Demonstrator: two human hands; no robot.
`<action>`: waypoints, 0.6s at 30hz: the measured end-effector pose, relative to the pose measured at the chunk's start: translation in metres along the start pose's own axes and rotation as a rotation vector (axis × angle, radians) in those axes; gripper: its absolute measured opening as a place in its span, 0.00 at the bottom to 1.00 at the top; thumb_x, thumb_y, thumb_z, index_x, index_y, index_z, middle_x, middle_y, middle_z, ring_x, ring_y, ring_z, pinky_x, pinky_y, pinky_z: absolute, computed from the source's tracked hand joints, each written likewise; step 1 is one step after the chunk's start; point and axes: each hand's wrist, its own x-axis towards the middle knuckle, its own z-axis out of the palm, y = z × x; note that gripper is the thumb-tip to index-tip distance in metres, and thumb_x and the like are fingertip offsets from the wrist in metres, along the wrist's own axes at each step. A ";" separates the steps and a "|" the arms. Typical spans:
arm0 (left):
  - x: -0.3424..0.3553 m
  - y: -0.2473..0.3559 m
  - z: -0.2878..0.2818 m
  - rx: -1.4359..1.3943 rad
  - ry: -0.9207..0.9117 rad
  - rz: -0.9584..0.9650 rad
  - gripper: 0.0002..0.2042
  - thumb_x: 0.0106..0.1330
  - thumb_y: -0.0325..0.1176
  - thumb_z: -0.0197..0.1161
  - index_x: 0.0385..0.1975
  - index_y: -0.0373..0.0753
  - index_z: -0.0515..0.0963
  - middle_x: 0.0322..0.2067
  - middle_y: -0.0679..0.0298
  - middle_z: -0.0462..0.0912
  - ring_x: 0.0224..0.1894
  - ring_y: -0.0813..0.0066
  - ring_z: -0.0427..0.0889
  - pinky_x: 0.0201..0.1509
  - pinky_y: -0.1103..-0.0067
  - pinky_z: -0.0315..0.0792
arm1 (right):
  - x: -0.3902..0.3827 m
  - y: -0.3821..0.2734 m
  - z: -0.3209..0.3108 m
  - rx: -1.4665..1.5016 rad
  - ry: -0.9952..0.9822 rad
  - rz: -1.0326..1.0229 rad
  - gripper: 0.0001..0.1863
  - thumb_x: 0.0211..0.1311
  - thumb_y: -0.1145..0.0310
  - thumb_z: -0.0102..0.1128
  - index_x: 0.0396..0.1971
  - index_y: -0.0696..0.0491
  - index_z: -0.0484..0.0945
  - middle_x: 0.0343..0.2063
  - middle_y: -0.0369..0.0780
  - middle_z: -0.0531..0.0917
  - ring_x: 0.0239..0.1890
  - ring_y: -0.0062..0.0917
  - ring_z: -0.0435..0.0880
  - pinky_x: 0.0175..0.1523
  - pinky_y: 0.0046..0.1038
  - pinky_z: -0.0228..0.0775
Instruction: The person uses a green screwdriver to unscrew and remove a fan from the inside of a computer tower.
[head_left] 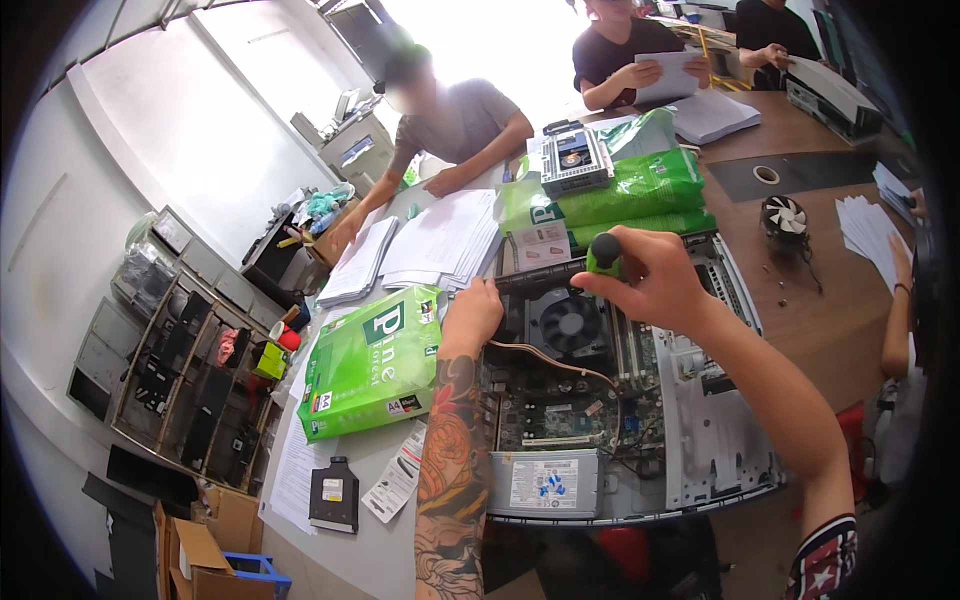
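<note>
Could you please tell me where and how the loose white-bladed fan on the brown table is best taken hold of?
I'd grip the fan by opposite sides of its dark body, coming from above: its blades face upward, and its sides look accessible.

Head view: taken from the left of two fisheye cameras worn side by side on the person's head. The lens is aimed downward and forward, so that an open computer case (715, 430) is seen from above at close range, right of and below centre. The left forearm (452, 450) is shown rising from the lower edge, the right forearm (770, 400) from the lower right; both hands are framed near mid-picture. Farther off, co-workers (465, 125) are viewed across the table (735, 140). A pale wall (120, 120) is bent at left; the field is bounded by a dark curved rim.
</note>
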 end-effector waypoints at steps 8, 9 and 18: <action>0.006 -0.002 0.007 -0.002 -0.021 0.014 0.20 0.73 0.43 0.42 0.42 0.30 0.72 0.39 0.34 0.79 0.44 0.34 0.78 0.52 0.52 0.70 | 0.001 0.002 -0.002 -0.069 0.004 -0.018 0.18 0.54 0.57 0.73 0.22 0.56 0.77 0.09 0.32 0.68 0.12 0.13 0.60 0.19 0.22 0.50; 0.007 -0.001 0.011 -0.007 -0.015 0.015 0.20 0.73 0.43 0.41 0.42 0.30 0.72 0.39 0.34 0.79 0.44 0.34 0.78 0.52 0.52 0.70 | 0.001 0.001 -0.003 -0.052 -0.044 0.021 0.16 0.54 0.60 0.73 0.23 0.55 0.77 0.11 0.31 0.70 0.13 0.11 0.61 0.19 0.20 0.50; -0.003 -0.002 -0.002 -0.030 0.020 0.028 0.20 0.73 0.43 0.42 0.41 0.30 0.73 0.38 0.32 0.78 0.44 0.31 0.75 0.50 0.51 0.67 | 0.004 -0.005 -0.005 -0.112 -0.028 -0.087 0.15 0.57 0.61 0.72 0.23 0.55 0.77 0.13 0.28 0.72 0.16 0.07 0.63 0.21 0.18 0.51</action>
